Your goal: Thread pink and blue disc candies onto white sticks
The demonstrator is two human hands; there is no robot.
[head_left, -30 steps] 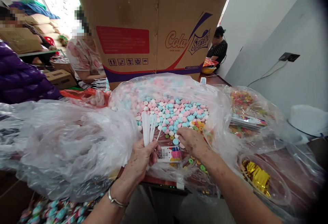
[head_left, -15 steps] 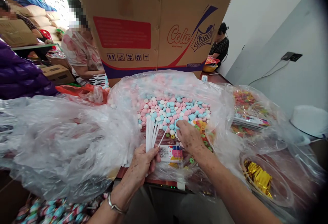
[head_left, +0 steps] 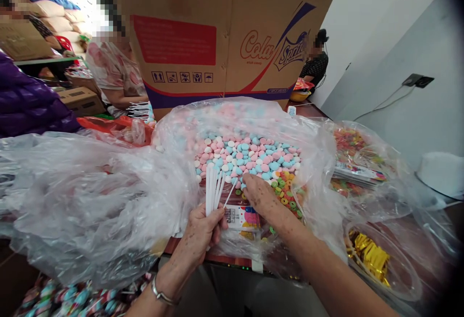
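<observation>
My left hand (head_left: 205, 227) is closed round a bundle of thin white sticks (head_left: 210, 189), their tops fanned upward. One stick (head_left: 231, 192) leans out to the right, apart from the others. My right hand (head_left: 261, 195) is at the near edge of a heap of pink, blue and white candies (head_left: 250, 155). Its fingers are pinched together close to the tip of that leaning stick; what they hold, if anything, is hidden. Small ring-shaped gummy candies (head_left: 286, 189) in green, orange and yellow lie beside the right hand. Below it lies a printed card (head_left: 239, 217).
A tall cardboard box (head_left: 181, 41) stands behind the heap. Crumpled clear plastic (head_left: 90, 196) spreads to the left. At right are bagged candies (head_left: 348, 143), printed packets (head_left: 358, 172) and gold ties (head_left: 371, 254) in a clear tub. Wrapped candies (head_left: 79, 297) lie lower left. A co-worker (head_left: 114, 70) sits beyond.
My right hand has moved slightly left and down, closer to the leaning stick. My left hand keeps its hold on the sticks. The whole view has shifted a little.
</observation>
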